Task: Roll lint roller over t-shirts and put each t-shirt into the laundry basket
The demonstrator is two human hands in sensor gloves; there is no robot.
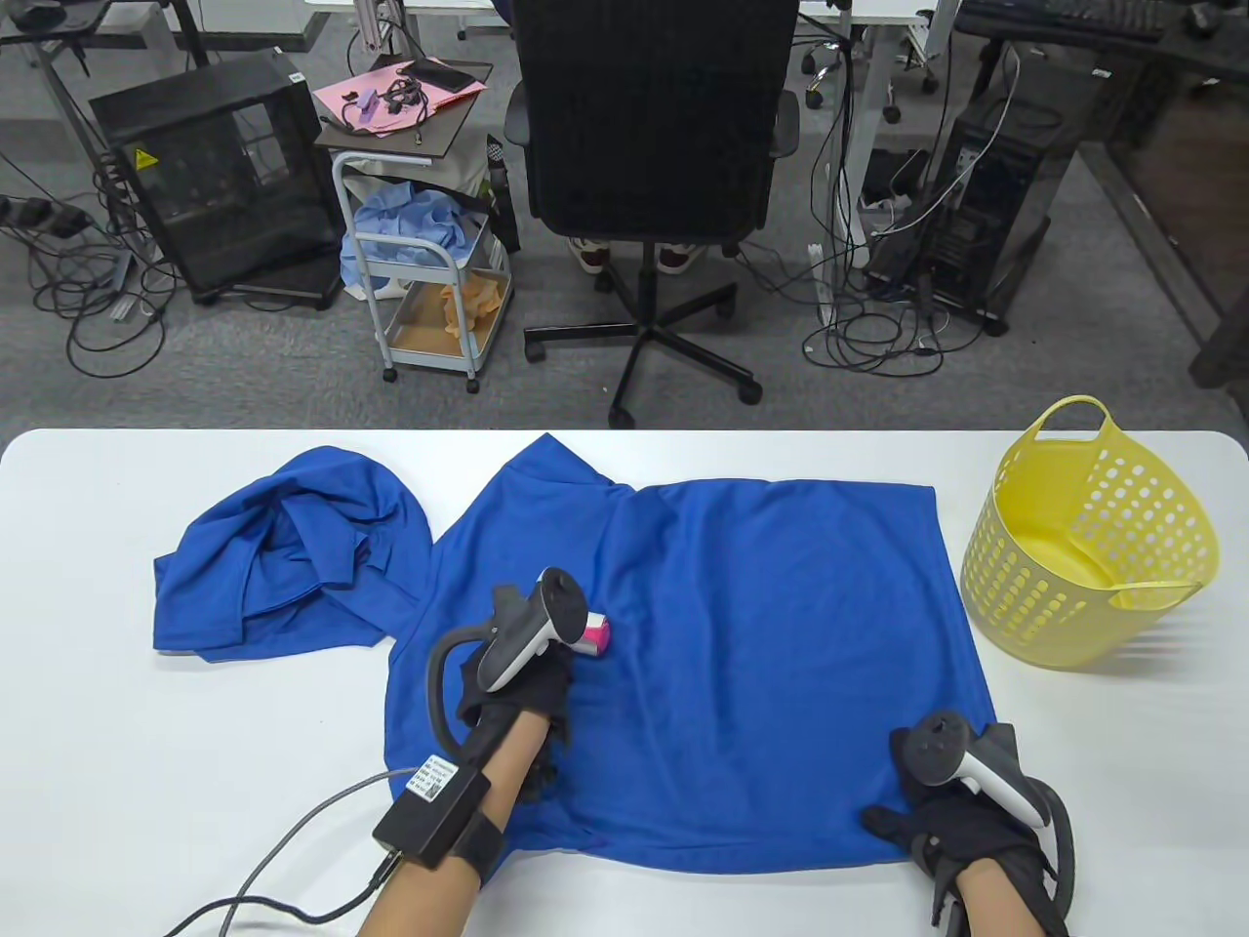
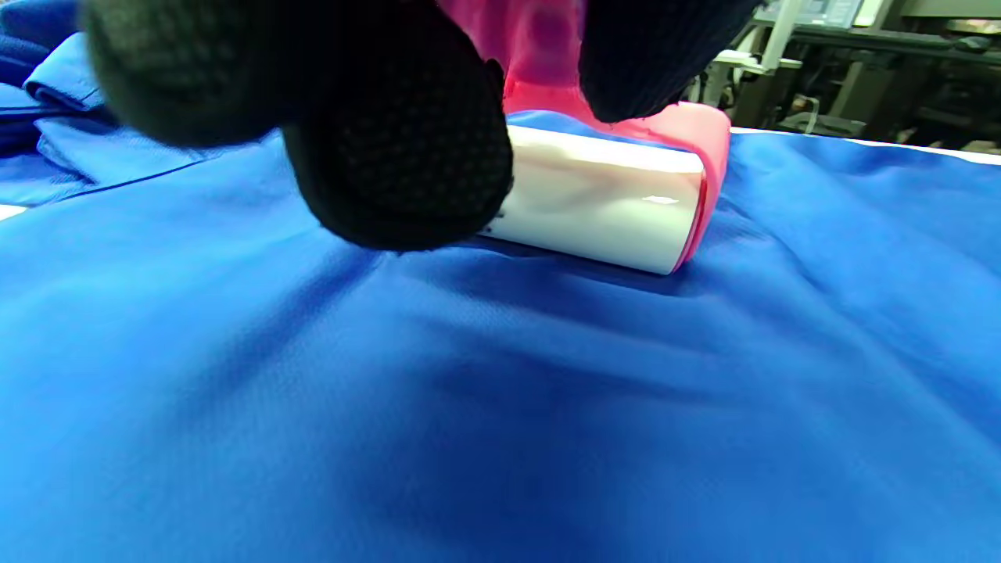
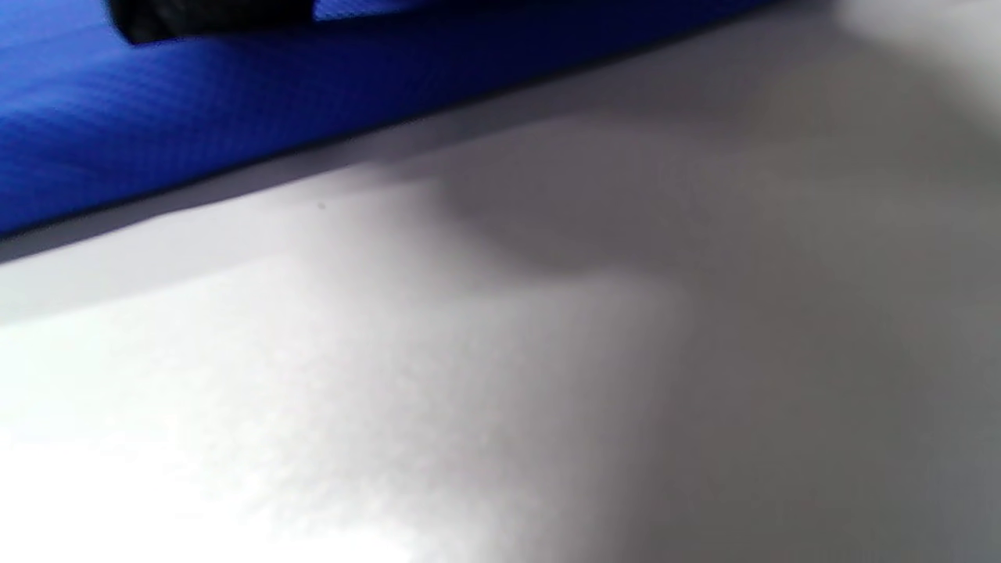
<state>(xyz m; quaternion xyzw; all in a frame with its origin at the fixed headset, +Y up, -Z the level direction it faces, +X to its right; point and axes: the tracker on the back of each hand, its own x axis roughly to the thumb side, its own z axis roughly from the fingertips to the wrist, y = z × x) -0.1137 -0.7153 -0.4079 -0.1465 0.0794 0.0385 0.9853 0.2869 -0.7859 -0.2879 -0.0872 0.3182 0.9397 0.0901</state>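
Note:
A blue t-shirt lies spread flat across the middle of the white table. My left hand grips the pink handle of a lint roller, and the roller's white roll rests on the shirt's left part. The gloved fingers curl round the handle. My right hand lies flat on the shirt's near right corner, fingers spread. A second blue t-shirt sits crumpled at the left. A yellow laundry basket stands at the right, with nothing visible inside it.
In the right wrist view only the shirt's hem and bare table show. Beyond the table's far edge stand a black office chair and a small white cart. A cable trails from my left wrist.

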